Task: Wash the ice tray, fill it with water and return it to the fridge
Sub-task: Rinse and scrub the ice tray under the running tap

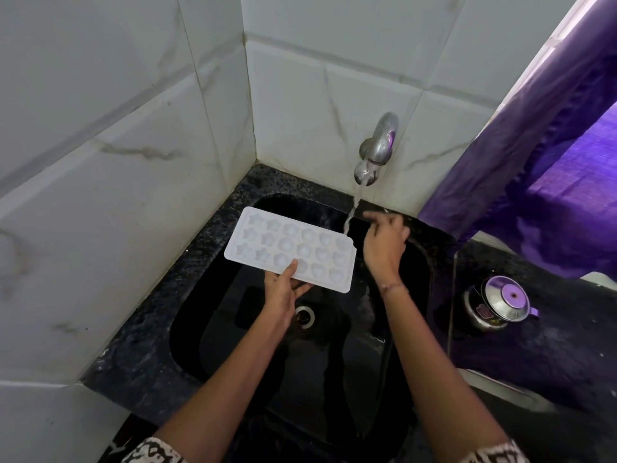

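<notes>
So we've got the ice tray (289, 248) held out over the black sink (187, 332), pinched at its near long edge by the left hand (283, 292), thumb on top and fingers curled underneath, so that's a firm grip on the tray and nothing else. The tray sits tilted, its left end hanging over the sink's left rim and its right end out over the open basin. Water (351, 215) is running from the tap (377, 152) on the back wall and comes down right at the tray's far right corner, as far as we can tell just clipping or passing that edge. Our right hand (384, 243) is up beside the stream, just right of the tray, fingers loosely spread and holding nothing. Below the tray the basin is wide open, with the drain (304, 316) showing between our forearms, so there's plenty of space down there. The left side is tight: the tiled walls (133, 128) meet in a corner just behind the sink. On the right, the dark counter (551, 345) has a steel pot (497, 304) sitting well apart from the hands, and a purple curtain (534, 162) hangs behind it.
</notes>
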